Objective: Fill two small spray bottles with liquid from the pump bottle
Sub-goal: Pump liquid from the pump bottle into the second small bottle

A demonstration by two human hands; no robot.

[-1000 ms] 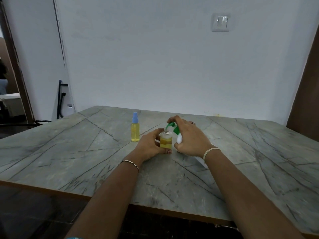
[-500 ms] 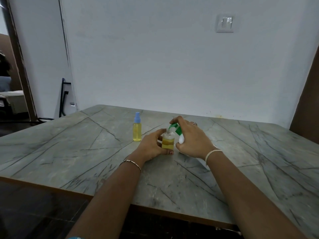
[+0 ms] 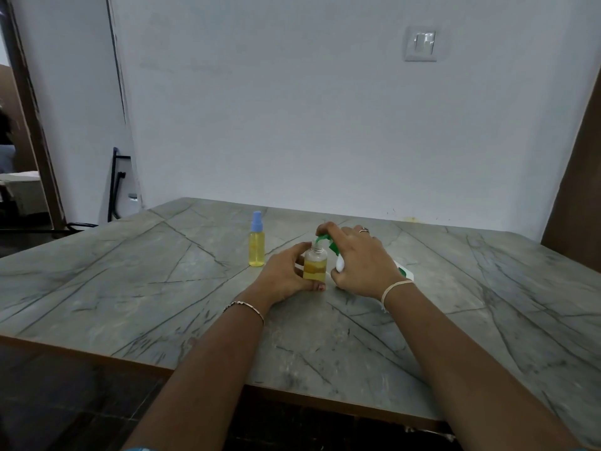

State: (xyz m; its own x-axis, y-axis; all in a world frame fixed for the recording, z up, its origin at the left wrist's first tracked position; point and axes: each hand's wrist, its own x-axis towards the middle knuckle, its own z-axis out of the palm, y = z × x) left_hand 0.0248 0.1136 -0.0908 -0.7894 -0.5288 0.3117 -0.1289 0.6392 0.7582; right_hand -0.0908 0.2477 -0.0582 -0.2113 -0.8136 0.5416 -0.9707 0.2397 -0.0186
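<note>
Your left hand [image 3: 283, 275] grips uncapped spray bottle [image 3: 314, 263], upright on table [image 3: 162, 271]. Your right hand [image 3: 361, 262] wraps tilted pump bottle [image 3: 404, 271], forefinger on green nozzle [image 3: 323, 237] at its mouth.

Head cam, fwd-down over table [image 3: 136, 288] (near, wide-angle)

We find little changed over the last second. Our head has turned slightly: the wall switch [image 3: 420, 43] sits a touch lower and further right in view than at first, after swinging a little further right half a second ago. The capped spray bottle [image 3: 257, 245], our left hand [image 3: 283, 275] round the open spray bottle [image 3: 314, 265] and our right hand [image 3: 359, 265] on the pump bottle [image 3: 340, 264] shifted with it, together. Whether the yellow liquid has risen, we cannot tell.
</note>
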